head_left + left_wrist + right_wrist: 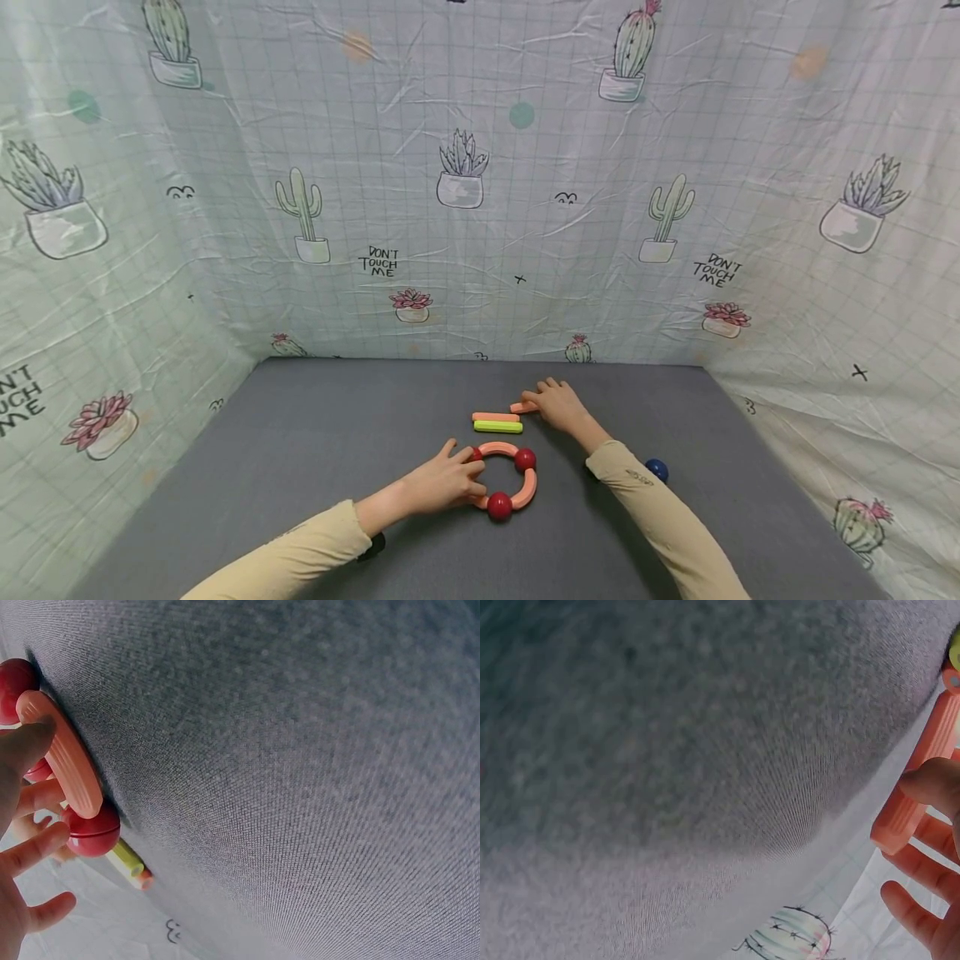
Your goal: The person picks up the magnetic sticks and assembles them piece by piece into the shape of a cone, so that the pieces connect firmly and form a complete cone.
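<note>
Tabletop [315, 437] free at left; ring [530, 488] blocks centre.

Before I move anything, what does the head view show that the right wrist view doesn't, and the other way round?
Only the head view: the left grip at the curved orange pieces, and the blue ball.
Only the right wrist view: the covered right end of the held straight orange stick.
Both: the right grip holding that stick, and the yellow-green stick, just partly visible at the wrist view's edge.

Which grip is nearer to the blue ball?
Right. The right grip pinches an orange rod beyond and left of the blue ball; the left grip is farther left, holding the red-and-orange ring.
</note>
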The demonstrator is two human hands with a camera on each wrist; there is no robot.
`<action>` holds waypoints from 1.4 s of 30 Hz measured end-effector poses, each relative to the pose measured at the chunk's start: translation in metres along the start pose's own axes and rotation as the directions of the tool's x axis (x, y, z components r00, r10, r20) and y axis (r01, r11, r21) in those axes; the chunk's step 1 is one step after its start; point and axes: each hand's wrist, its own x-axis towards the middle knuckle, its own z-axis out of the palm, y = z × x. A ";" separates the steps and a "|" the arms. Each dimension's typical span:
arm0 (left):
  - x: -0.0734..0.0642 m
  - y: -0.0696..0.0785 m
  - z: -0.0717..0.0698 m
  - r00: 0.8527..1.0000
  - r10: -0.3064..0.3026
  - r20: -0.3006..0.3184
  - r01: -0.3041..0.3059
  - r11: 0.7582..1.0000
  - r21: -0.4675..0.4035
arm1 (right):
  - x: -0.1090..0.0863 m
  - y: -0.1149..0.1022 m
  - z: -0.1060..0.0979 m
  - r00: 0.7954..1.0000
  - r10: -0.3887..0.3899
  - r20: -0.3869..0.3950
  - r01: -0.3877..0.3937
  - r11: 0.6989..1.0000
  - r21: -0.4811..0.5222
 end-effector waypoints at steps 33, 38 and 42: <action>0.001 -0.001 -0.002 0.998 -0.003 0.059 0.004 1.000 -0.005 | -0.037 -0.012 -0.048 0.997 -0.009 -0.082 0.041 0.913 0.406; 0.001 -0.001 -0.001 0.999 0.000 0.055 0.000 1.000 -0.010 | -0.041 -0.014 -0.051 0.999 0.004 -0.040 0.020 0.809 0.587; 0.001 -0.001 -0.001 0.999 0.003 0.052 -0.002 1.000 -0.019 | -0.043 -0.014 -0.051 0.999 -0.017 -0.051 0.046 0.746 0.664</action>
